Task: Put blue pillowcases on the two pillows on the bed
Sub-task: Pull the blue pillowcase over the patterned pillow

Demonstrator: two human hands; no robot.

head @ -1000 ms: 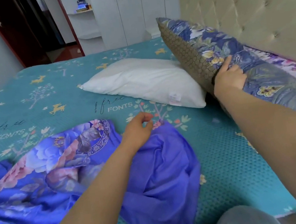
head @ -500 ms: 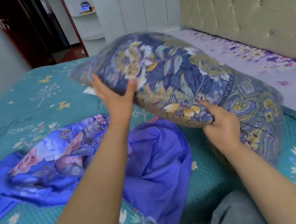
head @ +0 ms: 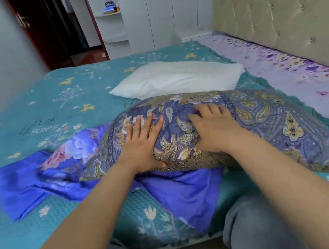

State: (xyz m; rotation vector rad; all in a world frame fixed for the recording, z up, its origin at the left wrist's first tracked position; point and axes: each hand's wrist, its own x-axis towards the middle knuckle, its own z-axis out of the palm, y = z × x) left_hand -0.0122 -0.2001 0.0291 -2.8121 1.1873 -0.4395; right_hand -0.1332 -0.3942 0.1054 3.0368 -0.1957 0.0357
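I see the patterned pillow (head: 243,126) lying flat on the bed (head: 32,112), near the front edge, its left end resting on top of the crumpled blue pillowcase (head: 30,179). It wears a dark blue and gold floral cover; I cannot tell where that cover opens. My left hand (head: 141,146) lies palm-down on the pillow with its fingers (head: 149,124) straight and slightly spread, pressing into the fabric. My right hand (head: 214,128) rests on the pillow beside it, fingers bent a little and spread over the top, holding nothing that I can make out. The blue pillowcase lies flat and bunched, with nothing inside it that I can see. The bare white pillow (head: 176,76) lies uncovered just behind the patterned one, toward the far side of the bed. A padded headboard (head: 280,11) stands to the right.
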